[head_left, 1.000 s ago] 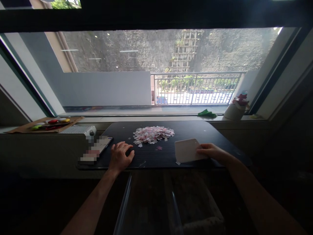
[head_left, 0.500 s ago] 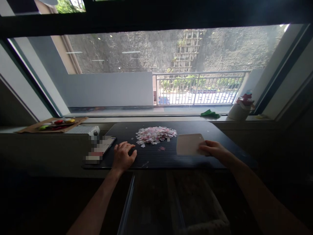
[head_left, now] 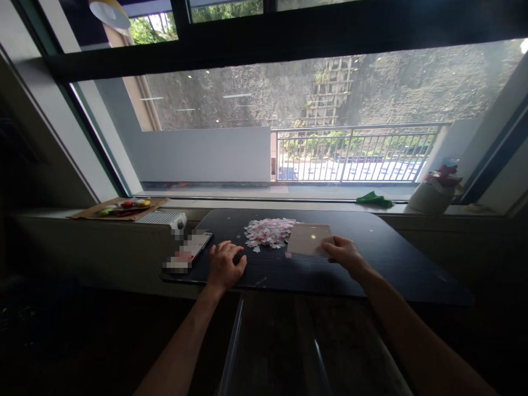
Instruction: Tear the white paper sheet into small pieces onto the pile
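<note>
A heap of small white and pink paper scraps [head_left: 267, 233] lies on the dark table [head_left: 355, 275]. My right hand [head_left: 345, 253] grips a pale, flat scraper [head_left: 307, 239] with rounded corners by its right edge. The scraper's left edge overlaps the right side of the heap in view; whether they touch I cannot tell. One pink scrap [head_left: 289, 255] lies by its lower left corner. My left hand [head_left: 226, 264] rests on the table left of the heap, fingers bent and apart, holding nothing. Beside it lies a phone [head_left: 202, 242], partly blurred out.
Behind the table runs a windowsill [head_left: 264, 203] below a large window. A green cloth-like item [head_left: 374, 199] and a pale pot-like container [head_left: 431, 198] stand on it at right. At left are a brown sheet with colourful items [head_left: 124, 208] and a white box with vents [head_left: 163, 220].
My right hand has brought the scraper leftward, up to the heap's right side. The camera view has turned slightly left. My left hand stays in about the same place on the table.
</note>
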The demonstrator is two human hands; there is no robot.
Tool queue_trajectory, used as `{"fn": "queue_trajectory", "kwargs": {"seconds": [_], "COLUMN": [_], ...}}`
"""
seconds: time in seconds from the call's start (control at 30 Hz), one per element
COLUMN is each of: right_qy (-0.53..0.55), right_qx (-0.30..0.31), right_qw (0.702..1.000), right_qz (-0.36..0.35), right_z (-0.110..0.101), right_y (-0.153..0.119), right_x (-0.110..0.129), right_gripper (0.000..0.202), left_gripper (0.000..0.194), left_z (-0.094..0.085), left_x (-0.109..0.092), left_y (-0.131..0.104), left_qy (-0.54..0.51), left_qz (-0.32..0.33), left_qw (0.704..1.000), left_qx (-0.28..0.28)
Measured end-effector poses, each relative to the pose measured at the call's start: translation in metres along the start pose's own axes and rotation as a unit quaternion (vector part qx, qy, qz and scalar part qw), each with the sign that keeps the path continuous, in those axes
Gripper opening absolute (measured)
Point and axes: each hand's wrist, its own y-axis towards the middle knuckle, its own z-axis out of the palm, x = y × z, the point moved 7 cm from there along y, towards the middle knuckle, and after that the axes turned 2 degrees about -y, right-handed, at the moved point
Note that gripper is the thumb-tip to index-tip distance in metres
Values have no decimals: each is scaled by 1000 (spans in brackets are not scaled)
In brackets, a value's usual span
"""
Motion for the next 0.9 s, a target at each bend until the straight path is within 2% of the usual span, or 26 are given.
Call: {"fn": "queue_trajectory", "kwargs": {"seconds": [0.1, 0.27, 0.47, 0.57, 0.73, 0.8, 0.9], "right_qy": [-25, 12, 13, 4, 52, 56, 28], "right_qx": [-21, 27, 21, 61, 116, 98, 32], "right_qw": [999, 999, 999, 997, 990, 992, 999], "right_qz": [6, 17, 38, 49, 57, 50, 23], "right_z": [-6, 6, 5, 11, 24, 22, 11], "right_y": [2, -5, -10, -13, -18, -17, -12], "right_x": [-4, -9, -10, -10, -9, -8, -9], "right_gripper": [19, 19, 14, 13, 23, 24, 22], "left_gripper": [23, 22, 22, 22, 22, 22, 21], "left_z": [1, 1, 1, 1, 2, 1, -2], "left_x": [0, 1, 1, 0, 2, 3, -1], "left_y": [0, 0, 0, 0, 0, 0, 1], "left_qy": [0, 1, 0, 2, 1, 0, 0], "left_qz": [-1, 1, 0, 1, 1, -2, -10], "left_qw": [1000, 1000, 1000, 1000, 1000, 1000, 1000], "left_qx": [3, 1, 7, 5, 2, 3, 21]}}
